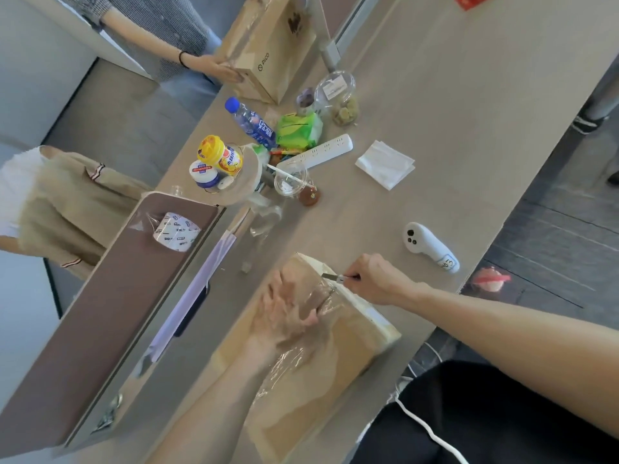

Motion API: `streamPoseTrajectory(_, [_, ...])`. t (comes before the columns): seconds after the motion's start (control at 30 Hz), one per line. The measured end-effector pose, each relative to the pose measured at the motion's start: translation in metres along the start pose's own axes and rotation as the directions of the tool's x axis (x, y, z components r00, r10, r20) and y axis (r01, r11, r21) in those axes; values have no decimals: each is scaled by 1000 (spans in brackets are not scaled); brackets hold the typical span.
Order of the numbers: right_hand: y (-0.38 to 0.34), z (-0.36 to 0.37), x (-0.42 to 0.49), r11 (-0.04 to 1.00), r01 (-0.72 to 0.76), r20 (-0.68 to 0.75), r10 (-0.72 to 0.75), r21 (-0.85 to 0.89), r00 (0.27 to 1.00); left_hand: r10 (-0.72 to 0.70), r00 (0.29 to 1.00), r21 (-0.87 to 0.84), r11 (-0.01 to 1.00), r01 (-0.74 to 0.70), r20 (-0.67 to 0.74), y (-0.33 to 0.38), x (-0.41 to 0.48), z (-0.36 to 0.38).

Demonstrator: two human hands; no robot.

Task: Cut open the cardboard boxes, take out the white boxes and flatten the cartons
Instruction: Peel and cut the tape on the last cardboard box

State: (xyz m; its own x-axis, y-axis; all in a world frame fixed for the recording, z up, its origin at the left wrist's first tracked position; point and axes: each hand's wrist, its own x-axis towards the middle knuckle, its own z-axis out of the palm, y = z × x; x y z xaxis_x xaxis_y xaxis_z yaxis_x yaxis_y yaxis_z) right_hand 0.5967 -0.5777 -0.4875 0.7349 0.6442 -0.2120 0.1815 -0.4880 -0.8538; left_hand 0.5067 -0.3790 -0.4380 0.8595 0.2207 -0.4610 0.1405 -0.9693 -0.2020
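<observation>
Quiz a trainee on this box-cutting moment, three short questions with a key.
1. True or false: the left hand presses flat on the cardboard box.
2. The right hand grips: A) a knife, B) scissors, C) a pen.
3. Fill in: the white controller lies to the ____ of that box.
Key: 1 true; 2 A; 3 right.

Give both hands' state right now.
Left hand: open, pressing flat on the cardboard box.
Right hand: closed, gripping the knife.
</observation>
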Motion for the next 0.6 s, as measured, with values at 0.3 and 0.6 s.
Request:
streamPoseTrajectory(0.3, [1, 0, 6, 998, 28, 9, -27, -57, 1000, 2, 1000, 7, 1000, -2, -10, 1, 0, 0])
streamPoseTrajectory(0.6, [-7, -10, 45, 987, 35, 45, -29, -158, 999, -104, 993, -59, 993, 102, -49, -7, 26, 4])
